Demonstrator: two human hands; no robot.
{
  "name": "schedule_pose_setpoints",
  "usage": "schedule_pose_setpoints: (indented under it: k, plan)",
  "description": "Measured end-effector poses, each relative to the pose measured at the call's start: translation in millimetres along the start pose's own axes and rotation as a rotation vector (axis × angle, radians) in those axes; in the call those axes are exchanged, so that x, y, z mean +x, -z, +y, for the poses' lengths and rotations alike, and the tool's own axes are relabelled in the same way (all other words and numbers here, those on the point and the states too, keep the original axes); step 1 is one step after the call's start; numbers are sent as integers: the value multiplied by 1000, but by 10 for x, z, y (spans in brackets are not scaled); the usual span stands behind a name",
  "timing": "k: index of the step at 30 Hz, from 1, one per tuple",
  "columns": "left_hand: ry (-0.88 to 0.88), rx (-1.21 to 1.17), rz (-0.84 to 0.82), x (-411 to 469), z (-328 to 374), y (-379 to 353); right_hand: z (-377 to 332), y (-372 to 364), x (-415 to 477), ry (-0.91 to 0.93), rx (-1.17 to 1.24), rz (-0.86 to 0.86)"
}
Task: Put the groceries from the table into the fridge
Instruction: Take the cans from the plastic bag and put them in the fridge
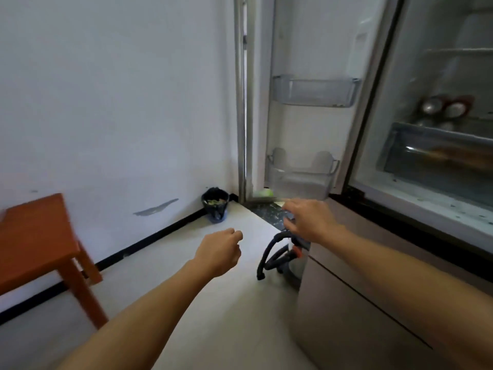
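Both bare arms reach forward over the pale floor. The left hand [219, 251] is curled into a loose fist with its fingers together and holds nothing. The right hand [310, 221] is farther out, near the bottom of the open fridge door [306, 49], its fingers apart, drooping and gripping nothing. Below the right hand, a black hose [276, 236] loops beside the fridge [346, 295]. At the left edge stands the orange desk [34, 236], against the white wall. In the corner sits a small dark bin [215, 205]. The door carries 2 clear door shelves [314, 92]. Inside the fridge, 2 cans [442, 108] lie on a shelf above a clear drawer [440, 153] whose brownish contents are too blurred to name.
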State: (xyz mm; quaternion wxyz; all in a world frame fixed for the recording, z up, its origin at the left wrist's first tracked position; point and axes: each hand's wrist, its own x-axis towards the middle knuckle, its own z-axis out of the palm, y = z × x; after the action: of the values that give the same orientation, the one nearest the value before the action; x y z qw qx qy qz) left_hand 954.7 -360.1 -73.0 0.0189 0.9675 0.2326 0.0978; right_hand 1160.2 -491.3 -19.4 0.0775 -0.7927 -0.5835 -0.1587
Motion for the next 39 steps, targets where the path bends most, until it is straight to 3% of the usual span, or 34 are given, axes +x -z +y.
schedule_pose_setpoints:
  k: [9, 19, 25, 39]
  plan:
    - [406, 49, -28, -2014, -2373, 420, -2965, -447, 858, 319, 167, -12]
    - [786, 11, -22, -3652, -4056, 784, -5504, -727, 1648, 641, 251, -80]
    - [923, 46, -50, -4032, -5073, 784, -6650, -1089, 2340, 739, 259, -153]
    - [944, 110, -2, -4000, -7417, 1057, -8573, -1740, 4220, 767, 272, -195]
